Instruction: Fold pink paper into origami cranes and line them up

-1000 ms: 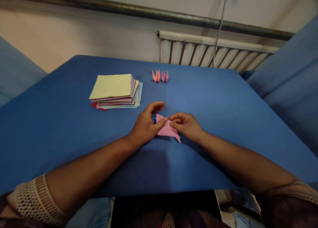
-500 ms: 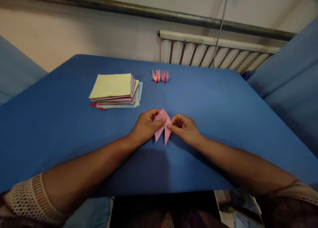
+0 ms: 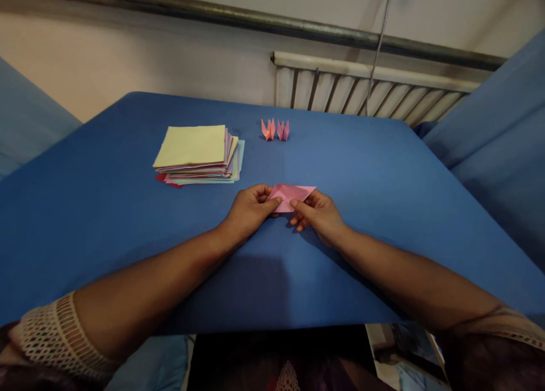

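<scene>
A pink folded origami paper (image 3: 293, 193) is held between both hands, low over the middle of the blue table. Its folded shape lies sideways, with one sharp tip pointing right and a creased face toward me. My left hand (image 3: 252, 208) pinches the left end, thumb on the front and fingers behind. On the right part, my right hand (image 3: 317, 214) grips with its thumb in front, the other fingers curled under and partly hidden. Beyond the hands stand two small folded paper figures, an orange-pink one (image 3: 268, 130) and a darker pink one (image 3: 283, 130).
A stack of coloured paper sheets (image 3: 191, 146), yellow on top, sits at the left on the blue table (image 3: 361, 169). Behind the table are a radiator (image 3: 340, 83), a hanging cord and a wall pipe (image 3: 238, 20). Blue curtains (image 3: 506, 107) flank both sides.
The pink paper has turned from two points hanging toward me to lying sideways with a tip to the right. My right hand's fingers have moved beneath it.
</scene>
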`<state>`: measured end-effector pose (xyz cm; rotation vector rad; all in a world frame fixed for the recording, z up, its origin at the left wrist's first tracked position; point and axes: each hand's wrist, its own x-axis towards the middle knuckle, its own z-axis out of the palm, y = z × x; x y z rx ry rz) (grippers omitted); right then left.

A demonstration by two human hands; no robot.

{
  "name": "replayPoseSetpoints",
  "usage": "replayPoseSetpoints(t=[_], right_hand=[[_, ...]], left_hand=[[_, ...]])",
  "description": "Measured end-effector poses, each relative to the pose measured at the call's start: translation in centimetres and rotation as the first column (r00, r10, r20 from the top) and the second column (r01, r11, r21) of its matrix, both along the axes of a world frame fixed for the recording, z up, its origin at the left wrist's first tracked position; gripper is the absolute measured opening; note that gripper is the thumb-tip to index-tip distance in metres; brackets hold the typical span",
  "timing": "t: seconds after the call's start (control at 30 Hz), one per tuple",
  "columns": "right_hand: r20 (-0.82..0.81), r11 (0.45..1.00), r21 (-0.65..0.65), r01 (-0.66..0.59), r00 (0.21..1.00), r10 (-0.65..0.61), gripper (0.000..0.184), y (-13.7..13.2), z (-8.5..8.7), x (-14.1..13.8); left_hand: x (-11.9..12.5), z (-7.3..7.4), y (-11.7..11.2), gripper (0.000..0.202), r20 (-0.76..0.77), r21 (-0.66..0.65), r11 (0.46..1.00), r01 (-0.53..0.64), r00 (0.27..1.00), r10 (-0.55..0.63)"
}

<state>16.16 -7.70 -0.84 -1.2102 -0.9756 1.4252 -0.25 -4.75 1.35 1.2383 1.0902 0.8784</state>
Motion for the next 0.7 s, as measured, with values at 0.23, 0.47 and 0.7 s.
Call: replayPoseSetpoints(t=[0.23, 0.47, 0.7], right_hand=[[0.191, 0.991, 0.1, 0.083, 0.976, -0.101, 0.029, 0.4, 0.2, 0.0], [0.32, 0.98, 0.196, 0.032, 0.943, -0.094, 0.025, 0.0, -0.2, -0.2], [0.412, 0.976, 0.213, -0.038, 0.91, -0.054, 0.018, -0.1, -0.8, 0.0]], left_hand=[[-0.1, -0.5, 0.4, 0.034, -0.161, 0.158, 0.987, 0.022, 0.987, 0.004], [-1.0, 0.2, 1.2, 0.026, -0.311, 0.286, 0.953, 0.097, 0.95, -0.004], [-1.1, 0.3, 1.2, 0.017, -0.416, 0.312, 0.923, 0.223, 0.906, -0.078]])
